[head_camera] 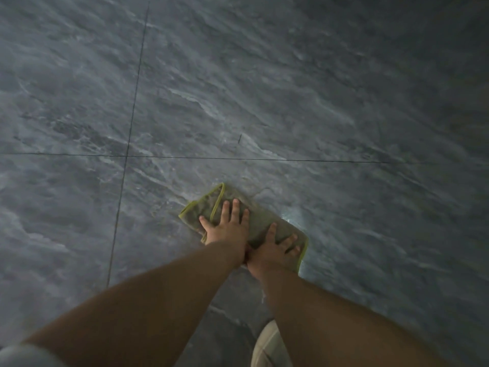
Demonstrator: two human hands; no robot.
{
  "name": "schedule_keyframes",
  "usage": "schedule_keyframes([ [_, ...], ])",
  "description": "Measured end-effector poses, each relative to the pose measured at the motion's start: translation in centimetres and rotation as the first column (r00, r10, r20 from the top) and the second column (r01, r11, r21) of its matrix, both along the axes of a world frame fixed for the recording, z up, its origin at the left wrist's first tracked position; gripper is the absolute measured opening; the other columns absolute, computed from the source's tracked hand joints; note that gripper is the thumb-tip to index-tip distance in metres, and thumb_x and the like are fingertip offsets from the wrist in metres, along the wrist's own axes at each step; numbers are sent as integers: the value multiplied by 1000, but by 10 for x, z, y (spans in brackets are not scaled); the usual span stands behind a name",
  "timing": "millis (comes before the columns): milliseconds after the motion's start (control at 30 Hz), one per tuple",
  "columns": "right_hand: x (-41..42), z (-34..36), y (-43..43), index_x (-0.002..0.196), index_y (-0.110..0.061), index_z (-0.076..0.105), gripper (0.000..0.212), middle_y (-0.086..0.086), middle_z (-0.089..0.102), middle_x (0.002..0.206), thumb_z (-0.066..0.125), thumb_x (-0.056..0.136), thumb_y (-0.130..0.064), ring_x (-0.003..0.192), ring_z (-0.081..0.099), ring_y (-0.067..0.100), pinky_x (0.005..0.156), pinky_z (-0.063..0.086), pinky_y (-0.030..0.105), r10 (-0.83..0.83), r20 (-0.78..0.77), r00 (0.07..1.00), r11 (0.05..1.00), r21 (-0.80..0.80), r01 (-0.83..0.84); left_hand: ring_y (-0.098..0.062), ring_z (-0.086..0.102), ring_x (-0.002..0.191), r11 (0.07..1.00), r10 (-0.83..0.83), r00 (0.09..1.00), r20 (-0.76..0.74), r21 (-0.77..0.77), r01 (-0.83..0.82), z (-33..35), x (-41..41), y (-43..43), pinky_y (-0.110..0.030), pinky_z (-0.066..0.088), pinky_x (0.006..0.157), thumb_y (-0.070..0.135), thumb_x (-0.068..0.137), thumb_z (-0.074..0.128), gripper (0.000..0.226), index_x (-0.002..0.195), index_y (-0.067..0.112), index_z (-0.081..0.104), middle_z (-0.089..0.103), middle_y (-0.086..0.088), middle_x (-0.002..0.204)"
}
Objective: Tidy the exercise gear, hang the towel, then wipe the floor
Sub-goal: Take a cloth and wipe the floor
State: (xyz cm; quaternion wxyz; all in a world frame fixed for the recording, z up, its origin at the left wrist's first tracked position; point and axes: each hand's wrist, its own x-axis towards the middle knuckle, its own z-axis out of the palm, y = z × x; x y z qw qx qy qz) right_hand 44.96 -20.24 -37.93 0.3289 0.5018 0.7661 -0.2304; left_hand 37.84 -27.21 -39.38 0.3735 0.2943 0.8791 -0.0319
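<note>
A grey cloth (260,218) with a yellow-green hem lies flat on the grey marbled floor (238,88), a little below the middle of the view. Both my arms reach forward to it. My left hand (228,225) presses on the cloth's left half with straight, spread fingers. My right hand (275,247) presses on its right half, fingers also straight and spread. The two hands touch at the thumbs. A corner of the cloth at the upper left is folded over.
Dark grout lines (132,123) cross to the left of the cloth. A short dark mark (239,138) sits on the tile above it. A pale, checked piece of clothing (267,348) shows at the bottom edge, between my arms.
</note>
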Motion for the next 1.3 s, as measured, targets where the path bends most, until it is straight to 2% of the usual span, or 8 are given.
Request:
schedule_keyframes([
  [133, -6, -8, 3, 153, -36, -18, 104, 19, -35, 156, 55, 85, -66, 145, -23, 43, 113, 8, 66, 10, -8, 1000, 1000, 4, -10, -25, -25, 148, 1000, 24, 1000, -6, -13, -24, 0, -3, 4, -80, 10, 104, 32, 92, 66, 101, 156, 25, -12, -30, -2, 160],
  [433, -67, -17, 62, 153, -36, -20, 113, 21, -36, 154, 66, 84, -59, 144, -24, 48, 115, 9, 68, 184, 9, 983, 983, 11, -184, -27, -27, 147, 979, 200, 979, 22, 21, -201, -5, -44, 48, -82, 10, 102, 41, 94, 59, 96, 155, 26, -13, -33, -3, 159],
  [567, -103, -20, 94, 153, -38, -19, 117, 18, -41, 153, 72, 81, -54, 142, -29, 45, 114, 9, 70, 293, -25, 956, 956, -23, -293, -27, -24, 148, 941, 339, 941, 10, 17, -339, -9, -67, 73, -82, 11, 102, 40, 94, 58, 93, 156, 26, -10, -29, -3, 161],
  [767, -162, -20, 132, 153, -43, -14, 117, 12, -43, 153, 75, 78, -51, 142, -33, 42, 112, 12, 71, 405, -80, 911, 911, -52, -409, -26, -23, 149, 874, 485, 874, -1, -13, -485, -7, -112, 106, -81, 12, 102, 42, 88, 68, 105, 156, 27, -10, -27, -3, 162],
  [900, -195, -13, 153, 152, -47, -12, 112, 7, -43, 153, 74, 80, -53, 143, -34, 36, 104, 9, 80, 442, -91, 893, 891, -70, -448, -25, -24, 148, 853, 520, 854, -19, -42, -520, -10, -142, 126, -80, 14, 103, 37, 92, 65, 99, 157, 28, -10, -29, -1, 161],
  [1167, -236, -18, 173, 152, -46, -12, 107, 10, -43, 153, 69, 84, -54, 140, -36, 40, 99, 5, 84, 463, -127, 877, 878, -67, -473, -26, -24, 148, 855, 495, 868, -41, -150, -496, 1, -179, 149, -77, 23, 103, 42, 96, 55, 94, 155, 26, -15, -32, -3, 159],
  [1300, -237, -15, 171, 152, -46, -12, 106, 10, -43, 153, 67, 83, -59, 141, -35, 40, 99, 7, 83, 471, -103, 876, 876, -65, -479, -27, -24, 148, 854, 500, 866, -20, -156, -497, 2, -179, 151, -77, 21, 104, 41, 98, 52, 90, 155, 24, -15, -32, -5, 159],
])
